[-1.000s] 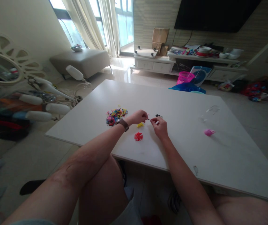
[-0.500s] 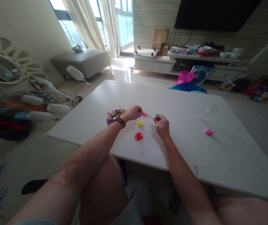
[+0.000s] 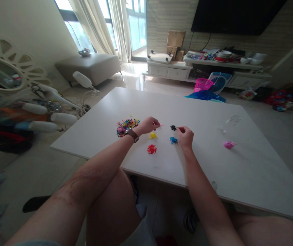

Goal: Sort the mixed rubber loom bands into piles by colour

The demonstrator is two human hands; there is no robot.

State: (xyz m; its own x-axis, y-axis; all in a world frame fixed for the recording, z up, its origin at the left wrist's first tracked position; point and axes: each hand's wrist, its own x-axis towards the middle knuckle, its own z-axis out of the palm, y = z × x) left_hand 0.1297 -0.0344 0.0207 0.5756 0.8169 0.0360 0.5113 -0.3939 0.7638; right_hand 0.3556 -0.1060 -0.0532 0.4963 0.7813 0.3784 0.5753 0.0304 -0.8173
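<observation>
On the white table, my left hand, with a watch on its wrist, reaches over a spot where a bit of pink shows past the fingertips. Its fingers are closed in a pinch; what they hold is hidden. My right hand is also pinched, its fingertips beside a small pile of black rubber bands. Below lies a pile of blue bands. Nearer me are yellow bands and red bands. A mixed heap of coloured bands lies left of my left hand.
To the right stand a clear container and a pink object. A small clear item lies at the front edge. Beyond the table are a pink basket and a white cabinet; a lamp is at left.
The dark band stretched between my hands no longer shows. My right hand has moved right, uncovering the black and blue piles. My left hand has shifted slightly right, covering most of the pink.
</observation>
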